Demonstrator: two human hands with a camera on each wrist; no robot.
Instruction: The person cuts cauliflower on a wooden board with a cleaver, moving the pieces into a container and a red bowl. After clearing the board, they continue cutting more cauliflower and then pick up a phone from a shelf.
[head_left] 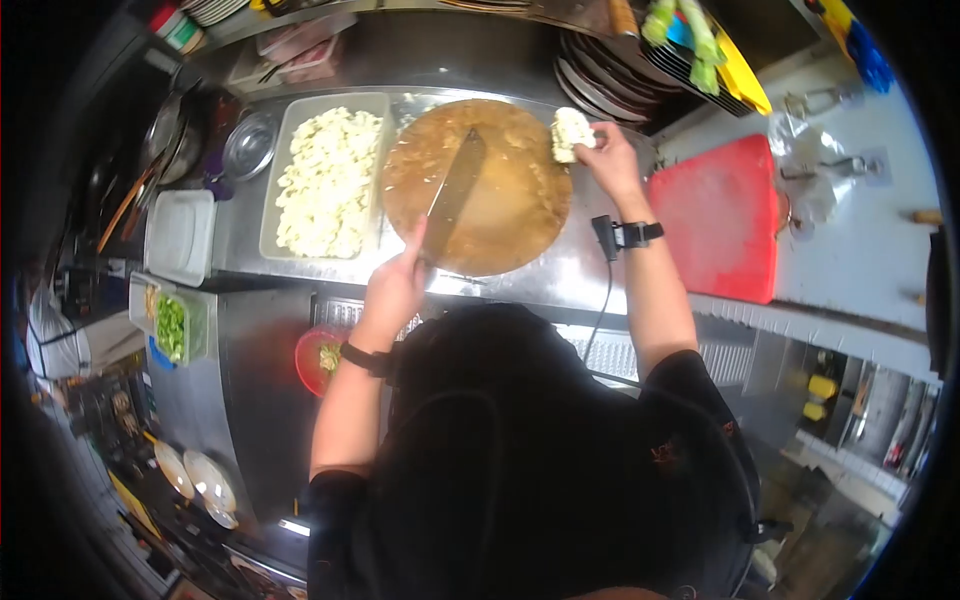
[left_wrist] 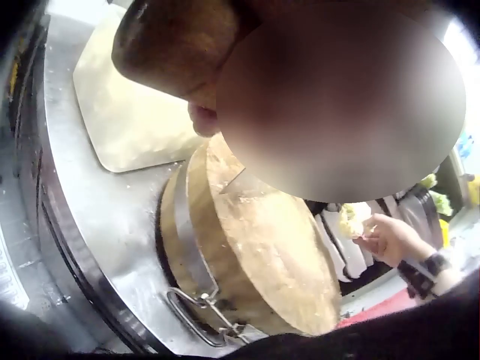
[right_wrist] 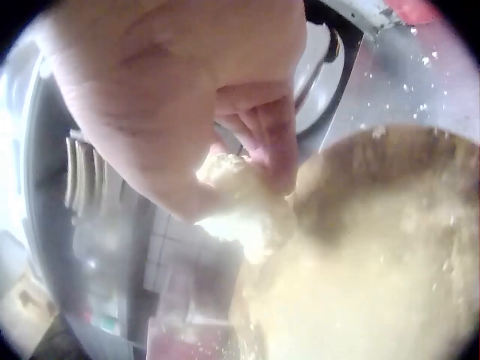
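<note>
In the head view the left hand (head_left: 397,290) grips the handle of a wide knife (head_left: 458,185), whose blade lies over the round wooden block (head_left: 520,210). The right hand (head_left: 612,165) pinches a pale piece of cauliflower (head_left: 571,135) at the block's right edge; the right wrist view shows this piece (right_wrist: 251,217) between thumb and fingers. The left wrist view has the dark handle end (left_wrist: 169,49) at the top, with much of the left hand blurred. Left of the block, a clear tub (head_left: 385,105) holds many pale florets.
A red board (head_left: 715,220) lies right of the block. Dark plates (head_left: 600,85) stand behind, near a rack with green stalks (head_left: 700,45). Left of the tub are a metal bowl (head_left: 249,145) and a white container (head_left: 180,235). A red bowl (head_left: 312,360) sits below, beside the left forearm.
</note>
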